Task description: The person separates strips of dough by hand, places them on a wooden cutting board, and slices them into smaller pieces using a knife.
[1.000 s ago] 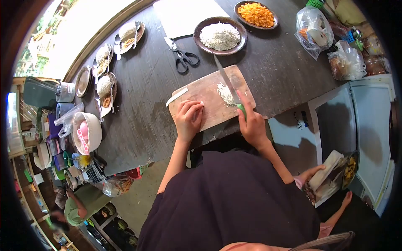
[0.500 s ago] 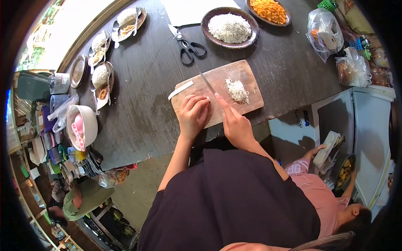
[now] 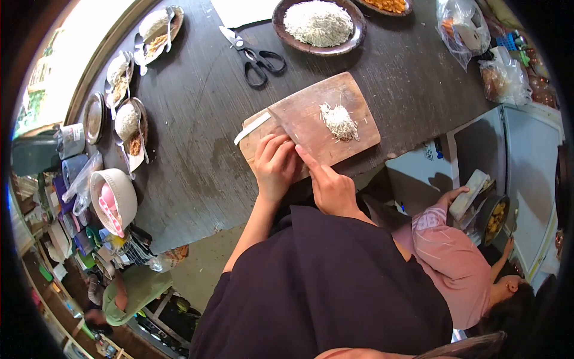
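A wooden cutting board (image 3: pixel 323 99) lies near the table's front edge. My right hand (image 3: pixel 332 186) is closed around a knife (image 3: pixel 283 124), index finger stretched along it, its blade slanting up and left over the board. Just left of the blade, my left hand (image 3: pixel 275 166) rests on the board with fingers curled; whatever they pinch is hidden. A pale, flat strip (image 3: pixel 253 128) lies at the board's left edge, above my left hand. To the right of the knife sits a small heap of thin white shreds (image 3: pixel 340 124).
Black-handled scissors (image 3: pixel 254 58) lie beyond the board, beside a brown plate of white shreds (image 3: pixel 318 24). Plates of rice (image 3: pixel 127 121) with spoons stand at left, near a white basket (image 3: pixel 122 197). At right, a person in pink (image 3: pixel 448 245) holds a container by an open fridge (image 3: pixel 532 161).
My right hand and the knife have moved left, close against my left fingers. A small white bit at my left fingertips is now out of sight. The whole view has shifted slightly.
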Motion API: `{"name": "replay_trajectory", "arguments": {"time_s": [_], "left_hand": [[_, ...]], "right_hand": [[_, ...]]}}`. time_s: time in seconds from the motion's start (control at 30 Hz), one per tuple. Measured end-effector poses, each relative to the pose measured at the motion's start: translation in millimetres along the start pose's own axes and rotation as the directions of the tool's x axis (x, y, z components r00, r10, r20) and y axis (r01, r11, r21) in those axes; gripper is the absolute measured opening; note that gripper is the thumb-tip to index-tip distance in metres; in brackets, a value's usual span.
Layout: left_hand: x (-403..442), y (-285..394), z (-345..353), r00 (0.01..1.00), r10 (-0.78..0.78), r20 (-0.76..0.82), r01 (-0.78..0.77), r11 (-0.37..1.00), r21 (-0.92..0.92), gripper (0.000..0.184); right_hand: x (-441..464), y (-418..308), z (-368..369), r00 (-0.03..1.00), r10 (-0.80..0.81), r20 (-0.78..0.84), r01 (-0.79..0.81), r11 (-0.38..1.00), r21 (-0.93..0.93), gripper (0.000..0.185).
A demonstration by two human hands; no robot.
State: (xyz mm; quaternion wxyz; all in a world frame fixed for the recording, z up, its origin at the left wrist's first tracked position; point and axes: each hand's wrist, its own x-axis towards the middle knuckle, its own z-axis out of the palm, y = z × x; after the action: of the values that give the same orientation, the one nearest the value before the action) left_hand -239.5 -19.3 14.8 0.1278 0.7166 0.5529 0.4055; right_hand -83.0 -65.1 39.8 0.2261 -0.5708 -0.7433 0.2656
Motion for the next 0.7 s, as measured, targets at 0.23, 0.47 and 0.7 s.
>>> {"name": "replay_trajectory", "arguments": {"time_s": [0.23, 0.47, 0.7], "left_hand": [[0, 0, -2, 0.999, -0.042, 0.025, 0.042, 0.999, -0.02, 0.02], [-1, -4, -1, 0.999, -0.04, 0.026, 0.041, 0.998, -0.042, 0.021], [0, -3, -3, 0.999, -0.037, 0.035, 0.039, 0.998, -0.057, 0.021]], "right_hand": [[-6, -6, 7, 0.996, 0.086, -0.018, -0.084, 0.991, 0.102, 0.071], [-11, -9, 9, 0.99, 0.141, 0.007, -0.139, 0.969, 0.205, 0.074], [-9, -14, 4, 0.983, 0.179, 0.04, -0.183, 0.96, 0.21, 0.073]]}}
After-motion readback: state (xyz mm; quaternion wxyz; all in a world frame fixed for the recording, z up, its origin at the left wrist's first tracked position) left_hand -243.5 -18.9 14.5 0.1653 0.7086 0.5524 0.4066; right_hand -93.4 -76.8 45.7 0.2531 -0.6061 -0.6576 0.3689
